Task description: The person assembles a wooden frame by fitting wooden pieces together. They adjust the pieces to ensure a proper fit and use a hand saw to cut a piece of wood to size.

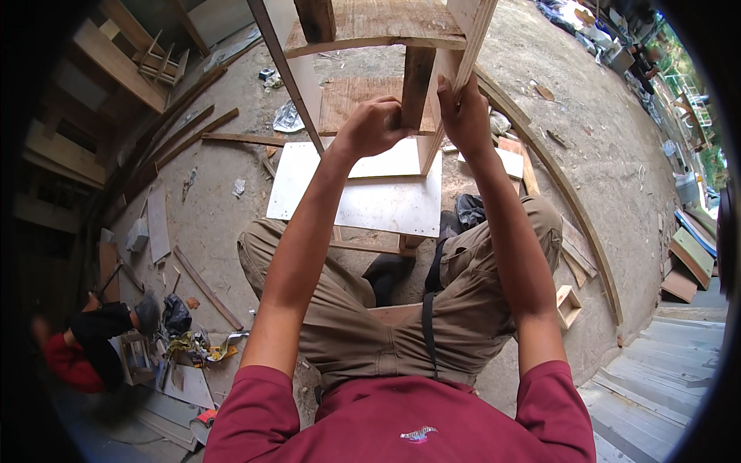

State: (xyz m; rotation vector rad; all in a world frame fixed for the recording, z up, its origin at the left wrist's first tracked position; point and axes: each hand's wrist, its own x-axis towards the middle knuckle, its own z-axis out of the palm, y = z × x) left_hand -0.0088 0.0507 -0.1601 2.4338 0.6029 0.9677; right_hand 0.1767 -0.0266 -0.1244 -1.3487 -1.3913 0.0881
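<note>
A wooden shelf frame stands in front of me, with a crosswise board (378, 25) between its two upright sides. My left hand (367, 130) is closed around the lower end of a dark wood block (417, 85) inside the frame. On the frame's right side panel (477, 32), my right hand (468, 123) grips the edge, its thumb on the inner face and its other fingers partly hidden. Another dark block (315, 18) shows at the upper left of the frame. Under the frame lies a white board (347, 202), close to my knees.
A long wooden strip (575, 208) curves along the floor at right, near a small wooden box (568, 306). Loose strips (202, 282) and scraps lie at left. Another person in red (73, 364) is at the lower left. Stacked panels (689, 258) lean at far right.
</note>
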